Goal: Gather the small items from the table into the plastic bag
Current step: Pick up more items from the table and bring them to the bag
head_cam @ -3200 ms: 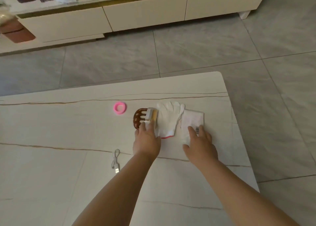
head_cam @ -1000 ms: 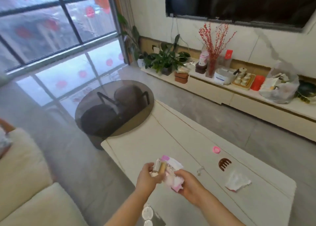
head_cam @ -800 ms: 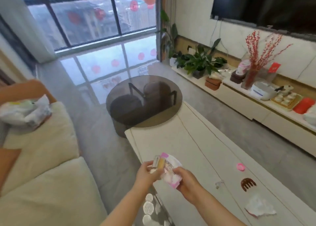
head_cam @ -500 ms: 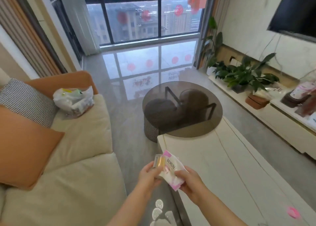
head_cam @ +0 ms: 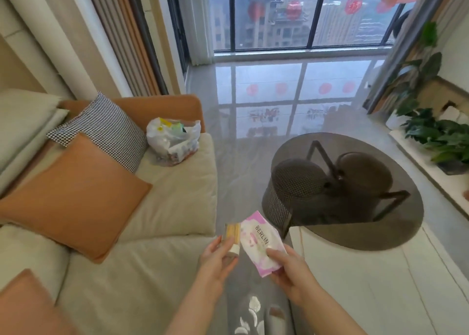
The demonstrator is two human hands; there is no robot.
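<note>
While the left hand [head_cam: 217,259] pinches a small clear box of toothpicks [head_cam: 232,237] and the right hand [head_cam: 291,271] grips the lower end of a pink-and-white tissue pack [head_cam: 261,242], both items sit low in the frame's centre, just beside each other and well apart from the plastic bag [head_cam: 173,139], which rests on the sofa [head_cam: 175,195] cushion in the upper left. The box is held only by thumb and fingertips, so it could slip on the way across; the bag's mouth looks slack and half collapsed, so an item dropped in one-handed might slide off onto the cushion instead. Compared with half a second ago, the view has swung left: the bag now lies nearer the frame's middle, and the table [head_cam: 368,284] fills only the lower right.
</note>
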